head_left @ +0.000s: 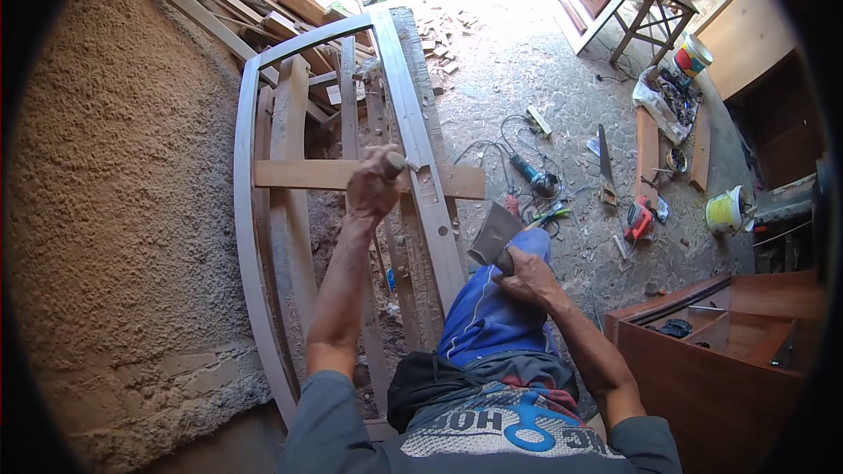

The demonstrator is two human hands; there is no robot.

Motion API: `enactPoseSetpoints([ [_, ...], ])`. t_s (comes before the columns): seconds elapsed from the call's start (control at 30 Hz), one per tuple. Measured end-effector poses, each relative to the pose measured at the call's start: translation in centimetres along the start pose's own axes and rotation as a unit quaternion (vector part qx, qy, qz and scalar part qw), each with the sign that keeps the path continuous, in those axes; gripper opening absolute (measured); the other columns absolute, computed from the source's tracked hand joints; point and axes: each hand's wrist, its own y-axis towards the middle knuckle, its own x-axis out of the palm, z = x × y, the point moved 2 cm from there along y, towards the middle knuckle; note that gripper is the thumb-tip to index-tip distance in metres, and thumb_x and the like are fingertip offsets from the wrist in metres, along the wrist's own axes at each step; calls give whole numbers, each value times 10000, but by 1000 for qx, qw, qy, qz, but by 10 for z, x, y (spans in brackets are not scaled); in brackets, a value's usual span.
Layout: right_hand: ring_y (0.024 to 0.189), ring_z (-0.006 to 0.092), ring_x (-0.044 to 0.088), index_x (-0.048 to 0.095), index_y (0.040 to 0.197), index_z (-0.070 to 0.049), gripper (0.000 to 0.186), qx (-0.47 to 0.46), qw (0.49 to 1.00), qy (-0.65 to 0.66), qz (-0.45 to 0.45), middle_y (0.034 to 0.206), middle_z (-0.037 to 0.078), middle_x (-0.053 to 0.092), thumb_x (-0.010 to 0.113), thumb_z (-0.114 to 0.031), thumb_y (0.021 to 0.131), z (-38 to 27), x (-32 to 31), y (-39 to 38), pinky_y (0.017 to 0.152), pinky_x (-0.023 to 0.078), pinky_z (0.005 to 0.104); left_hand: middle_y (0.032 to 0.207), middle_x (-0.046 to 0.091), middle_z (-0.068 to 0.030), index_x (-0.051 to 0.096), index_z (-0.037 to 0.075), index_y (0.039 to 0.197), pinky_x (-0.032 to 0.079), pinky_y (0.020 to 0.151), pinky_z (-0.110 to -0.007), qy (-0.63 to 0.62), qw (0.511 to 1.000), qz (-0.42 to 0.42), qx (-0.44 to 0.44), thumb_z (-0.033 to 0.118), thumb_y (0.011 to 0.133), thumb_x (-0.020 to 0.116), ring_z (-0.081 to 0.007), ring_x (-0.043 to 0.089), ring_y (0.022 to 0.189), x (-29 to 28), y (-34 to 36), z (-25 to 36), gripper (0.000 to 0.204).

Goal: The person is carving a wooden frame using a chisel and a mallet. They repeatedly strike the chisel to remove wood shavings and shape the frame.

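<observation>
My left hand [373, 184] is closed round the chisel [395, 163], whose round handle end faces up. Its fist is over the long wooden frame [408, 105], beside a slot cut in the right-hand rail. A round hole shows in that rail nearer to me. In my right hand [527, 277], above my blue-clad thigh, is a hatchet [496, 233], its broad grey blade raised and apart from the wood. Under the frame runs a crosswise board [303, 174], which sticks out past the right rail.
Left of the frame rises a rough wall [132, 167]; scrap planks [255, 0] are heaped beyond. On the floor to the right lie a power tool [536, 177] with cords, a handsaw [606, 158] and a red tool [639, 219]. A brown cabinet [720, 333] stands near right.
</observation>
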Motion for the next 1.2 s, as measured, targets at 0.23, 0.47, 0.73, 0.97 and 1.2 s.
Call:
enactPoseSetpoints([
  [0.23, 936, 444, 678, 594, 1009, -3, 486, 47, 996, 78, 22, 945, 244, 699, 812, -364, 768, 17, 3, -8, 812, 527, 483, 1354, 617, -205, 650, 83, 1219, 557, 987, -475, 159, 935, -305, -80, 75, 762, 652, -409, 669, 1122, 81, -9, -36, 457],
  [0.47, 777, 191, 646, 651, 1088, -17, 457, 123, 976, 153, 92, 886, 89, 692, 825, -298, 773, 59, -9, -24, 704, 530, 359, 1031, 739, -215, 652, 85, 1130, 576, 854, -520, 165, 903, -330, -221, 228, 865, 667, -433, 709, 1005, 25, -76, -30, 302],
  [0.73, 512, 102, 543, 538, 1186, -46, 454, 222, 856, 460, 86, 729, 10, 565, 779, -220, 843, 97, -17, -29, 439, 457, 289, 895, 735, -181, 631, 109, 1014, 568, 746, -480, -50, 977, -86, -186, 288, 867, 756, -358, 736, 857, 22, -91, 6, 263],
  [0.97, 484, 115, 535, 514, 1145, -69, 407, 266, 821, 494, 105, 699, -4, 511, 760, -205, 851, 110, -1, -58, 415, 454, 289, 973, 666, -69, 546, 36, 1041, 561, 689, -290, -343, 926, 131, -82, 100, 841, 815, -122, 649, 852, -41, 7, 37, 341],
  [1.2, 492, 104, 529, 535, 1174, -57, 405, 242, 810, 511, 158, 709, -4, 517, 747, -188, 855, 105, -4, -74, 426, 448, 270, 917, 663, -46, 513, 43, 1109, 537, 645, -258, -415, 858, 291, -85, 21, 833, 832, -100, 627, 732, 1, 66, 41, 422],
])
